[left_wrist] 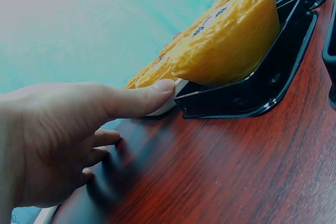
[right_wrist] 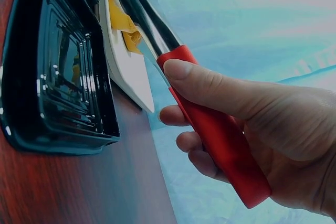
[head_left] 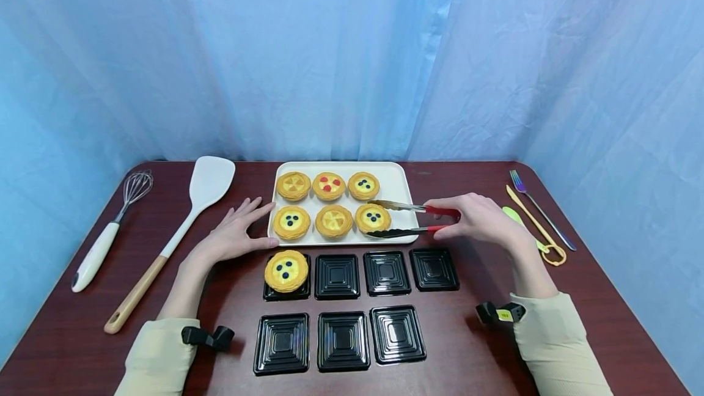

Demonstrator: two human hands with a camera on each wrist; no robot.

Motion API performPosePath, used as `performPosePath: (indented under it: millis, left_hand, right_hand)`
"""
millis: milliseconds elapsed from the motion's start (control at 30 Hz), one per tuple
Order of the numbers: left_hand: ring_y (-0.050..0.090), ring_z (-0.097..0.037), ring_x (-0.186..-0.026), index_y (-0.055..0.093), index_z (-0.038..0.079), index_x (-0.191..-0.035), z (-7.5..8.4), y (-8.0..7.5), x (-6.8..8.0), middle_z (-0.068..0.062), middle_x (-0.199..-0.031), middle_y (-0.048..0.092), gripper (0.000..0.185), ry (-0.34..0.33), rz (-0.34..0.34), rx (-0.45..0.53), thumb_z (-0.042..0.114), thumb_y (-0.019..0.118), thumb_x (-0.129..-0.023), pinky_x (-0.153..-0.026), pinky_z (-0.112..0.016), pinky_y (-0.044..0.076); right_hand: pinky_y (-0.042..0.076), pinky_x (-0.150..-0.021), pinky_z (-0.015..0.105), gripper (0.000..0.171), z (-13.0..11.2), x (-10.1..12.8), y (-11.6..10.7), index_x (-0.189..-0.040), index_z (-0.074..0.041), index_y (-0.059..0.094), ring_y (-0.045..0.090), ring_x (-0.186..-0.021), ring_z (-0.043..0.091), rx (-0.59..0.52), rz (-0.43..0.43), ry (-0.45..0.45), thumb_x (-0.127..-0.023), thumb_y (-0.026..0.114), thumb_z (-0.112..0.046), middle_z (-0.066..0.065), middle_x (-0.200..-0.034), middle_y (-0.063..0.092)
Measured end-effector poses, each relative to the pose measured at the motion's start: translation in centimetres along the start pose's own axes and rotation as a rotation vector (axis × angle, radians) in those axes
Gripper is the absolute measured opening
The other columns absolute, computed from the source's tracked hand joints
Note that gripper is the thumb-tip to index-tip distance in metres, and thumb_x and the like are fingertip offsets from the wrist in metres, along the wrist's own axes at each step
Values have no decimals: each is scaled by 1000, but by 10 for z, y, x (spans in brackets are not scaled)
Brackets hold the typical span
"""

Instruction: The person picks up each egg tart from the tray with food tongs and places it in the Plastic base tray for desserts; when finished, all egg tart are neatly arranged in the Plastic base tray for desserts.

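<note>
The right hand grips a pair of tongs by their red handles, thumb and fingers curled round them. The tongs lie nearly level, long axis running left to right across the table, tips pointing toward the person's left. Their 2 arms are spread and sit on either side of a blueberry tart at the near right of the white tray; whether the tips touch the tart cannot be told. The left hand lies flat on the table with fingers straight and relaxed, its thumb against the tray's near left corner, holding nothing.

The tray carries 6 tarts in 2 rows of 3. Just in front of it stand 7 black square trays; the far left one holds another blueberry tart.

The surface is a dark red-brown wooden table. A whisk and a white spatula lie at the left, a fork and other cutlery at the right. Pale blue curtains hang around the table.
</note>
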State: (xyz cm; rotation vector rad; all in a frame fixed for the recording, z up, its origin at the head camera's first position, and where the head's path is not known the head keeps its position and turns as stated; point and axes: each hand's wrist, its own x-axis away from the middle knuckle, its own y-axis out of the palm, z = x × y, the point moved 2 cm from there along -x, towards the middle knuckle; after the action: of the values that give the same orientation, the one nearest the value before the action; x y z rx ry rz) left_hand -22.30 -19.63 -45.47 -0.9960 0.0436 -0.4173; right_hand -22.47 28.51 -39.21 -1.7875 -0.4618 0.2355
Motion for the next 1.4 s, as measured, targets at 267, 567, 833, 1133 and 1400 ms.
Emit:
performPosePath:
  millis: [267,567,833,1133,1400]
  left_hand:
    - [5,-47,-160,33,16,-163,-1,0,0,-26,-171,17,93,-6,0,-2,54,74,-89,-128,-68,1]
    - [5,-47,-160,33,15,-163,0,0,0,-26,-171,17,93,-16,2,4,54,75,-89,-128,-68,1]
    - [5,-47,-160,33,15,-163,0,1,0,-26,-171,17,93,-13,4,2,54,75,-89,-128,-68,1]
    - [5,-47,-160,34,16,-163,-1,1,1,-26,-171,17,94,-17,4,4,55,75,-88,-128,-68,1]
    - [6,-47,-160,34,16,-162,3,0,2,-27,-170,19,94,-11,7,2,56,75,-88,-128,-68,3]
  right_hand:
    - [52,-77,38,64,0,0,0,-139,-25,67,65,-94,16,8,-1,10,-81,87,-43,1,-123,77]
    - [44,-69,31,64,-1,0,-1,-139,-24,68,59,-84,15,5,4,6,-81,87,-42,-1,-113,79]
    - [46,-70,31,64,-1,0,0,-138,-23,68,59,-84,14,4,8,4,-81,87,-42,-2,-111,79]
    - [47,-72,32,63,-3,-1,0,-138,-23,68,61,-87,15,5,9,8,-81,88,-41,-1,-115,78]
    - [49,-74,35,63,-3,1,-1,-139,-24,68,64,-89,15,7,5,9,-82,87,-41,-1,-113,79]
